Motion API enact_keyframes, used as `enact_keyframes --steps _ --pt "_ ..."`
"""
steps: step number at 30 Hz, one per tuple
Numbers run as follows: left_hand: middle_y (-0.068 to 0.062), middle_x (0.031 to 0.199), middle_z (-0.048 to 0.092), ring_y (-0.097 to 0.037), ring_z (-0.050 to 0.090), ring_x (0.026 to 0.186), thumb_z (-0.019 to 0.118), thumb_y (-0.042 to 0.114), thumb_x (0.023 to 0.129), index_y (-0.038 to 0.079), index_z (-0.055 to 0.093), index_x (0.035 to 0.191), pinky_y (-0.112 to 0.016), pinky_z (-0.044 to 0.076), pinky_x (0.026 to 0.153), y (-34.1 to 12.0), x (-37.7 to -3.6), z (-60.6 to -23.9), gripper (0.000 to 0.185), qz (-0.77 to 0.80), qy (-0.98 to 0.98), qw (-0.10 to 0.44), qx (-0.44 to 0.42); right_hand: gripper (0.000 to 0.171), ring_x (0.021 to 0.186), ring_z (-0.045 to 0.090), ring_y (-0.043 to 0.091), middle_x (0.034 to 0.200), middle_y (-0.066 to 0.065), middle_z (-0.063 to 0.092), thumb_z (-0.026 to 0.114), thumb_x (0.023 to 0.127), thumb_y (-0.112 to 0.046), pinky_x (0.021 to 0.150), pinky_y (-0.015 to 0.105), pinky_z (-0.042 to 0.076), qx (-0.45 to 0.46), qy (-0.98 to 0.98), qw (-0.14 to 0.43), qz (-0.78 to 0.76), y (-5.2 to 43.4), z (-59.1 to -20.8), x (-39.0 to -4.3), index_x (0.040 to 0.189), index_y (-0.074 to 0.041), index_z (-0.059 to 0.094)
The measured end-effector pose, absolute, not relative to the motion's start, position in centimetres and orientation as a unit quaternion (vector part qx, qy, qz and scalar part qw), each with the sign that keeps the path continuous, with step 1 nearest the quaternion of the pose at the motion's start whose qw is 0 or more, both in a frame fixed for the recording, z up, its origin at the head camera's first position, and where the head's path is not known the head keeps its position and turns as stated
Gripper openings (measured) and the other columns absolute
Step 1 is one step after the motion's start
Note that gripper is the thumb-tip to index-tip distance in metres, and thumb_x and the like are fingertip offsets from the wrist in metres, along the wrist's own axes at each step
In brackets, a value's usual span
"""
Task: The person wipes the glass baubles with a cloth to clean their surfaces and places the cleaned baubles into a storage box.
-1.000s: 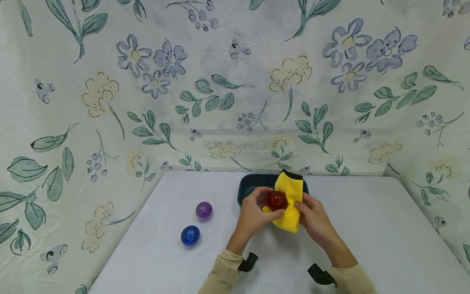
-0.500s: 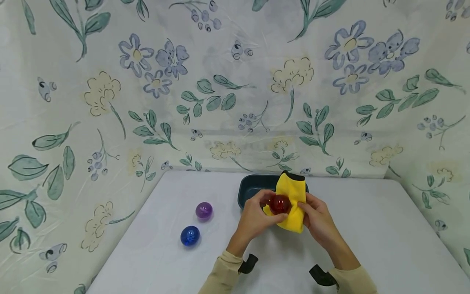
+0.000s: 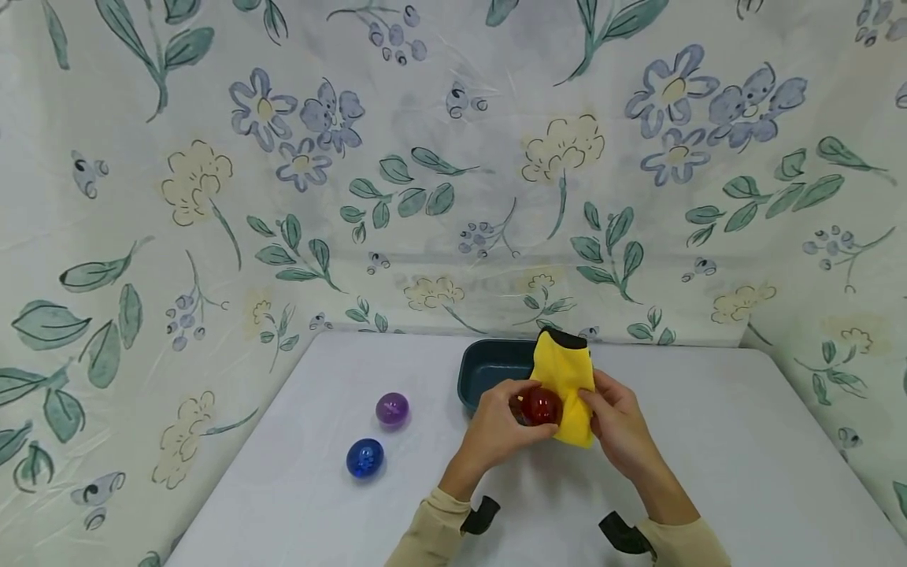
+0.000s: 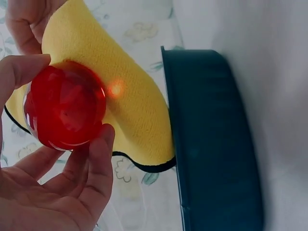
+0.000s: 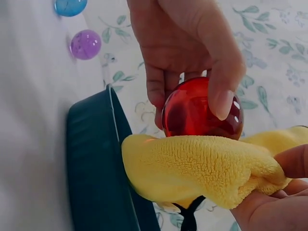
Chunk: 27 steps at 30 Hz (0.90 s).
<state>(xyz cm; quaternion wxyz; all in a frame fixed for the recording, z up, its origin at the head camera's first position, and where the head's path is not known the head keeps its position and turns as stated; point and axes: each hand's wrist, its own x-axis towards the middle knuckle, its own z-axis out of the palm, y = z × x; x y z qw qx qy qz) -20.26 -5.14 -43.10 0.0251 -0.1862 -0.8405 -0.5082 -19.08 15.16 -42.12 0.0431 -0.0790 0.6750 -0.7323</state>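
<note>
Between the thumb and fingers of my left hand (image 3: 498,425) is a clear red ball (image 3: 542,407), held above the front of a dark teal tray (image 3: 489,370). My right hand (image 3: 625,425) pinches a yellow cloth (image 3: 563,366) with black edging, its thumb on the near side. In the right wrist view the fuzzy cloth (image 5: 202,166) lies bunched against the ball (image 5: 202,113) and reaches the tray's rim (image 5: 115,110). The left wrist view shows the ball (image 4: 65,106) in front of the cloth, with part of my right hand (image 4: 31,21) behind.
On the white table (image 3: 298,520), left of the tray, lie a purple ball (image 3: 393,410) and a blue ball (image 3: 364,458). A floral sheet (image 3: 453,197) hangs behind and at both sides of the table. Black straps (image 3: 482,515) circle both wrists.
The red ball has shifted slightly right and toward me in my left hand. The cloth has moved a little to the right, and less of it shows below the ball.
</note>
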Motion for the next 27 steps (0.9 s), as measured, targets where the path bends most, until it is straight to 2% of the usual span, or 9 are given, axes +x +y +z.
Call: enact_keyframes --steps 5,9,14,27 --pt "-0.010 0.129 0.069 -0.020 0.066 0.104 0.086 0.031 0.083 0.006 0.067 0.132 -0.036 0.063 0.091 -5.5 -20.6 -43.1 0.058 -0.515 -0.841 0.021 -0.166 0.046 0.115 0.063 0.012 0.149 0.024 0.047 0.042 0.110 -0.012 0.097 0.022 0.058 -0.075 0.687 0.042 -0.722 14.8 -42.0 -19.0 0.154 0.002 0.038" --pt "-0.010 0.128 0.071 -0.020 0.067 0.101 0.086 0.033 0.083 0.006 0.066 0.133 -0.037 0.063 0.091 -5.9 -20.9 -43.2 0.060 -0.511 -0.848 0.021 -0.143 0.046 0.122 0.061 0.019 0.150 0.022 0.047 0.042 0.110 -0.012 0.101 0.027 0.058 -0.073 0.701 0.045 -0.708 14.5 -41.8 -18.8 0.155 0.001 0.038" --pt "-0.011 0.126 0.071 -0.022 0.067 0.100 0.087 0.036 0.083 0.007 0.067 0.132 -0.039 0.063 0.091 -6.2 -21.2 -43.1 0.060 -0.520 -0.846 0.029 -0.115 0.045 0.123 0.061 0.026 0.149 0.023 0.050 0.043 0.110 -0.012 0.101 0.032 0.059 -0.081 0.709 0.037 -0.700 14.2 -41.6 -18.4 0.154 0.001 0.039" --pt "-0.014 0.130 0.069 -0.028 0.069 0.109 0.087 0.028 0.082 0.007 0.067 0.131 -0.043 0.063 0.093 -6.3 -21.4 -43.0 0.057 -0.546 -0.833 0.053 -0.074 0.047 0.125 0.061 0.029 0.151 0.023 0.049 0.043 0.110 -0.012 0.102 0.036 0.059 -0.083 0.706 0.054 -0.701 13.8 -41.7 -18.2 0.156 0.000 0.036"
